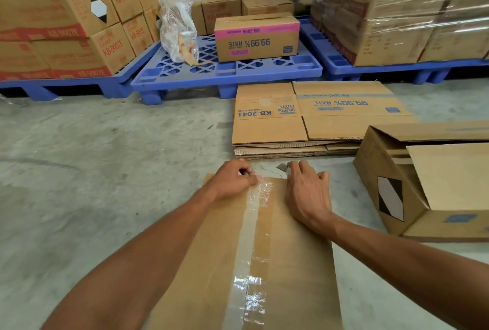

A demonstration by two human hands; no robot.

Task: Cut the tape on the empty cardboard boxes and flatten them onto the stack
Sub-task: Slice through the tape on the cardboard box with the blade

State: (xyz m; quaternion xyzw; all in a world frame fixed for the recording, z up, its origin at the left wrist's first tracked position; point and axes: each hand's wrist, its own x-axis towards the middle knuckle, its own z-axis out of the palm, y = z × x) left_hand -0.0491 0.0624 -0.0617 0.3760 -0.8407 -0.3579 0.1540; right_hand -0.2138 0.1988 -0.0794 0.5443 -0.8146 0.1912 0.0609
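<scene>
At the box's (296,255) far edge, the left hand (232,180) pinches tape (252,226) just beside the right hand's (308,195) gripped blade (282,167); a slip could cut fingers.

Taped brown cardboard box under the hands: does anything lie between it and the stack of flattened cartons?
Nothing visible. Only grey concrete floor separates the taped brown cardboard box from the stack of flattened cartons; an opened brown carton lies to the right.

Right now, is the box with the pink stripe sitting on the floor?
No, the pink-striped box sits on a blue pallet.
</scene>
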